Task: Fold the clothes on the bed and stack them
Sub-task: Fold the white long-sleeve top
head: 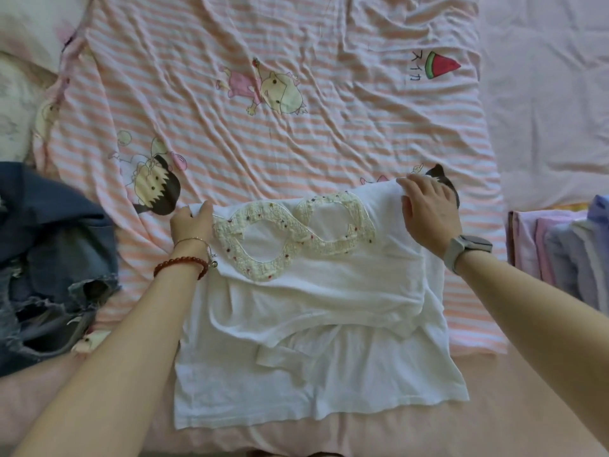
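At far left lies a heap of denim (49, 258), unfolded and waiting its turn. Your left hand (192, 224) pinches the far left corner of the white shirt (316, 351), fingers curled over the edge. The shirt lies in the middle of the bed on the striped sheet (263, 133), near you, with its upper part already doubled toward you so that the beaded figure-eight trim (290, 229) faces up. Your right hand (428, 209) rests flat on the far right corner, fingers straight and pressing the cloth down rather than gripping it. At far right stands the stack (560, 252) of folded pastel garments, well apart from the shirt. The shirt looks light, soft and limp; it will probably sag and wrinkle wherever it is unsupported, so take it at both corners of a fold edge together. The trim appears stiffer and may resist creasing; fold beside it, not across it.
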Available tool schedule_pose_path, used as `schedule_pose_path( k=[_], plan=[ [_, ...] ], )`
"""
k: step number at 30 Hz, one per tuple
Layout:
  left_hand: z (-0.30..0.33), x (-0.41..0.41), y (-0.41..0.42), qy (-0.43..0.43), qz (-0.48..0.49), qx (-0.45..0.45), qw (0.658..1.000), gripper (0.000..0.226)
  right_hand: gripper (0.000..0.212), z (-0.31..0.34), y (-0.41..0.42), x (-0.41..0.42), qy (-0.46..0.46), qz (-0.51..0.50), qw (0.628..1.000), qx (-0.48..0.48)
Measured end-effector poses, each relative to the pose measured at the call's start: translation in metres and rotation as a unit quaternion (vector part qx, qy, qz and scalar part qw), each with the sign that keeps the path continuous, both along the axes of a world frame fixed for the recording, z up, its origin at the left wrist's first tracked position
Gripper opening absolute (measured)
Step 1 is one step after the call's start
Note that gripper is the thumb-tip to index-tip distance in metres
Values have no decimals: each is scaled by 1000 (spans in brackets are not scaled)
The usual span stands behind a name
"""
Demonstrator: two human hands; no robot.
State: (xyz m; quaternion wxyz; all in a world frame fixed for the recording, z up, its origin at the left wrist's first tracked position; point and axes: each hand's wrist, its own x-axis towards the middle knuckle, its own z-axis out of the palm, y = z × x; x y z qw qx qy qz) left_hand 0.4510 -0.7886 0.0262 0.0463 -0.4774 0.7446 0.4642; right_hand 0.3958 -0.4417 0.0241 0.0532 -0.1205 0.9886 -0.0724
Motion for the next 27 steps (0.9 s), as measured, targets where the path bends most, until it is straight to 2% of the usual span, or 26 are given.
schedule_pose_path(
  k=[2, 5, 9, 11, 15, 17, 19, 21, 24, 27],
  plan=[
    [-1, -5, 0, 13, -49, -63, 997, 36, 39, -8, -3, -22, -37, 28, 998, 44],
    [-5, 1, 2, 36, -96, -155, 983, 34, 37, -16, -3, -41, -101, 47, 988, 111],
    [-13, -8, -5, 60, -92, -192, 975, 33, 32, -17, 4, -46, -57, 51, 989, 124],
    [-19, -15, -10, 38, -94, -202, 974, 34, 32, -17, 6, -46, -52, 33, 991, 117],
    [-16, -14, -13, -73, -109, -262, 956, 40, 30, -25, 3, -49, -61, 25, 989, 132],
    [-12, -10, -19, -51, -145, -314, 937, 44, 34, -24, 1, -50, -42, 48, 989, 130],
    [-13, -11, -22, 15, -257, -363, 895, 42, 42, -20, -1, -50, -28, 90, 988, 124],
    [-13, -20, -22, 41, -399, -345, 848, 50, 41, -15, 1, -51, -60, 119, 982, 135],
    [-10, -37, -19, -68, -550, -273, 786, 59, 37, -12, 7, -52, -113, 121, 975, 150],
    [-3, -50, -30, -146, -584, -177, 779, 69, 33, -4, 9, -49, -138, 90, 977, 135]
  ],
)
